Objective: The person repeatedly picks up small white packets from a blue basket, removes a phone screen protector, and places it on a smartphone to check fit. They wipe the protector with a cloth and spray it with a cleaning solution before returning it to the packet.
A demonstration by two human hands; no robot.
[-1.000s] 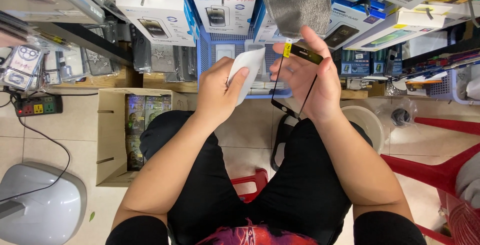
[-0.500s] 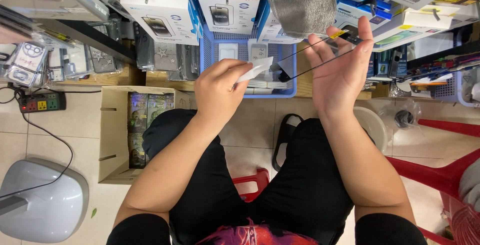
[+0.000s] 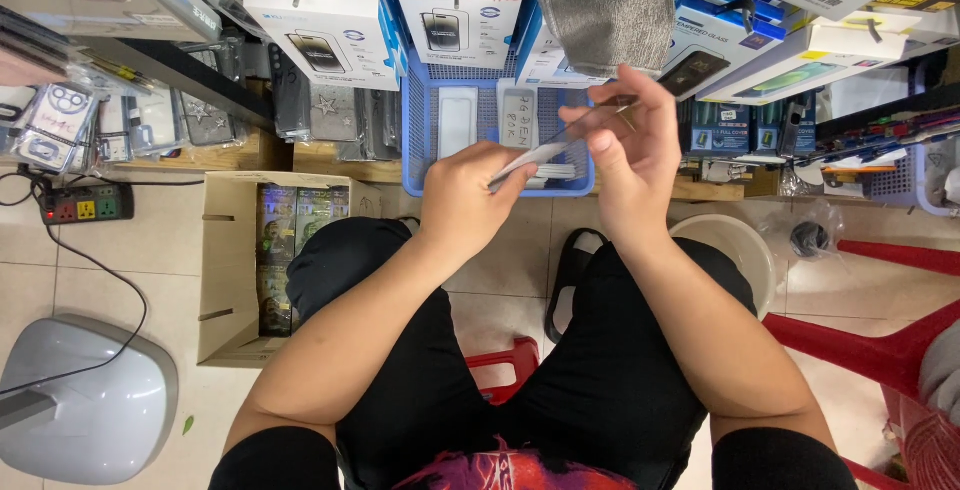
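We have tipped the glass protector edge-on, right hand pinching it, left hand gripping a white sheet.

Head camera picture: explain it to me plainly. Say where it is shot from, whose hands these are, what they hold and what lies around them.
The camera sits on a seated person's head and looks straight down, so you see their own arms, lap and the floor. The left hand pinches a white wipe or sheet. The right hand holds a thin dark-edged glass panel edge-on; the wipe meets its lower end. Beyond the hands stands a blue basket holding small flat packets. White boxes hang on the shelving above. On the tiled floor are an open cardboard box, a power strip and a red stool.
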